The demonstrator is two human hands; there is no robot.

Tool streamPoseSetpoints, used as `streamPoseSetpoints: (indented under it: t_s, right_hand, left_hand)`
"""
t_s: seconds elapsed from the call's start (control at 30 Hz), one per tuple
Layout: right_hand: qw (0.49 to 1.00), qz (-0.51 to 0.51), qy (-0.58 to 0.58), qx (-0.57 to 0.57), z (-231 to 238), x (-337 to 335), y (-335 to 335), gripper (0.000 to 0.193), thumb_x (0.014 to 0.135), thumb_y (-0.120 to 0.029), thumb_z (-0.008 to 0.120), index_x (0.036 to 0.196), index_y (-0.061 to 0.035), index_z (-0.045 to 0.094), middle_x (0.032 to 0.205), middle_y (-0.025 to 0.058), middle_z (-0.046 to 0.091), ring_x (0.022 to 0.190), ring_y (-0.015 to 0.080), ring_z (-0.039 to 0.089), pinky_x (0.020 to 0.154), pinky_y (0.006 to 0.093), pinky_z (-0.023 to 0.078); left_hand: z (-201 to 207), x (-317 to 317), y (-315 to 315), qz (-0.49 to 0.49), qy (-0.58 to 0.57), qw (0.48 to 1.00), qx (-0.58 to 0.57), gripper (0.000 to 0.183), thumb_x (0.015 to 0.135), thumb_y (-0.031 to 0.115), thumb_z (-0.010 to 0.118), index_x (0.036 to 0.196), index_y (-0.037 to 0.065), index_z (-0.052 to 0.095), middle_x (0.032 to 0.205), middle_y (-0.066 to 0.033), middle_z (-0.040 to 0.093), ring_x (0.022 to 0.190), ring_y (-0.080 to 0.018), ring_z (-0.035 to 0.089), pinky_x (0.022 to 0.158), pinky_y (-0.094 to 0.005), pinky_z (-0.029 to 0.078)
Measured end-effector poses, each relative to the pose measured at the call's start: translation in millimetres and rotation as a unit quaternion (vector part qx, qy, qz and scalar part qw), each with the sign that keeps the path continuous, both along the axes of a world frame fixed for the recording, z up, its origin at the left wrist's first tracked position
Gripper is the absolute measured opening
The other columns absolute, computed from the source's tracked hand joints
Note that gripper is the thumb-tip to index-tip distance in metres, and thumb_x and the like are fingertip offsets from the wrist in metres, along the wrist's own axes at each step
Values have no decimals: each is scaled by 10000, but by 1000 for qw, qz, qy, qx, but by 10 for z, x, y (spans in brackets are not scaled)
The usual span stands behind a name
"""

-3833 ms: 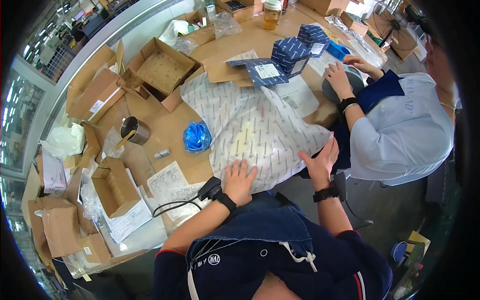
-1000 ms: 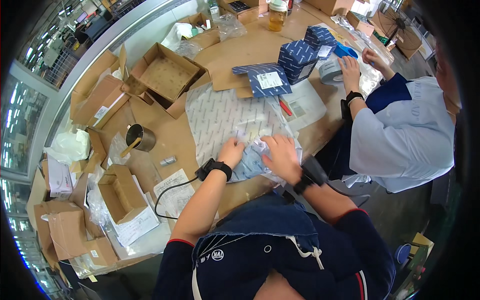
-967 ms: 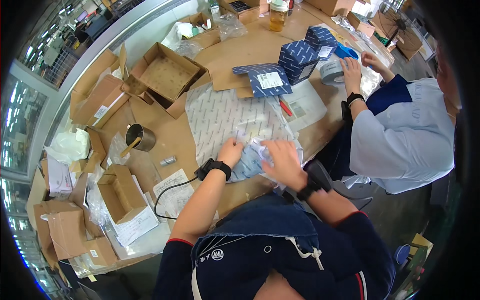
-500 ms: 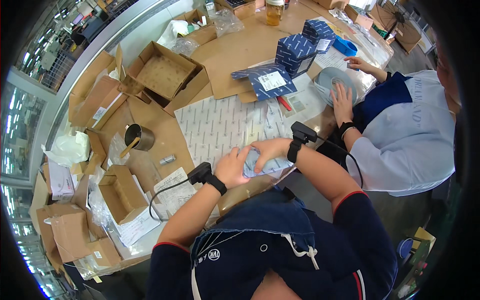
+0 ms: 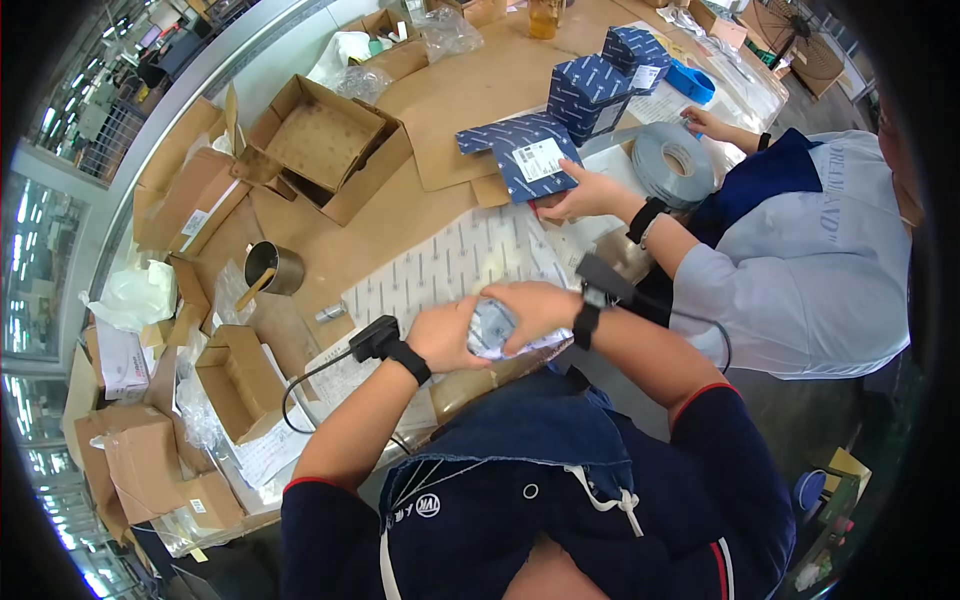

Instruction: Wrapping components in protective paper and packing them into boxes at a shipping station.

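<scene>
Between my two hands is a paper-wrapped bundle [image 5: 491, 328], whitish-grey with printed marks, held over the near edge of the table. My left hand [image 5: 446, 334] closes on its left side, and my right hand [image 5: 538, 312] grips it from the right. What lies inside the wrapping is hidden. Just beyond it, printed wrapping paper [image 5: 440, 262] lies spread on the table. A co-worker's hand [image 5: 585, 193] touches a flattened dark-blue patterned carton [image 5: 525, 155] with a white label.
Two dark-blue boxes [image 5: 588, 95] stand at the far right, near a grey tape roll [image 5: 672, 165]. To the left are a metal mug [image 5: 275, 268], a small silvery cylinder [image 5: 330, 313] and open cardboard boxes [image 5: 322, 140]. The co-worker [image 5: 800, 250] sits close on my right.
The wrapped bundle has turned in my hands and shifted slightly left. The wrapping paper beyond has moved and creased. The co-worker's hand has gone from the tape roll to the flattened carton.
</scene>
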State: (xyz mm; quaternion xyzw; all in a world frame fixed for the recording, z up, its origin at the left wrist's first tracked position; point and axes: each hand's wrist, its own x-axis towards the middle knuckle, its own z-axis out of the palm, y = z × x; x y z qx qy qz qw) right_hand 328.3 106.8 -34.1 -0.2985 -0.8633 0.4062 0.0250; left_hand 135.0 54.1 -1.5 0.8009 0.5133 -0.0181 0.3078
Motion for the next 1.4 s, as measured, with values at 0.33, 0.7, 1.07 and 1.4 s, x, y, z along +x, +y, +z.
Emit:
streamPoseSetpoints:
  t_s: [0.33,0.7,1.07,1.4]
  right_hand:
    - [984,-33,-99,141,126,-228,399,749,557,-498,727,1155,-112,493,1037,116,527,1042,314,471,894,513,326]
    - [969,-211,3,132,-274,-349,414,1088,453,-578,777,1296,-60,324,1327,248,280,1258,459,188,995,594,160]
    - [949,-233,124,-174,289,79,-19,1057,612,-581,697,1363,-17,212,1389,242,207,1310,370,160,1058,418,166]
    - [689,-342,496,-402,645,10,-299,841,651,-137,713,1329,-27,227,1206,132,424,1129,235,427,951,347,359]
  left_hand:
    - [111,-723,659,134,-51,981,-133,802,611,486,734,1200,12,464,1111,-246,525,1028,-355,518,865,-371,423]
    - [-870,-341,271,414,-351,834,-100,669,611,58,671,1225,-2,411,1042,-185,564,924,-280,581,793,-345,471]
    - [12,204,-199,354,-588,725,-58,567,704,-103,570,1220,-28,348,1132,-99,515,1042,-147,515,878,-261,418]
    - [95,175,-227,251,-441,861,-24,741,700,114,647,1308,4,239,1261,-176,404,1146,-245,431,953,-343,358]
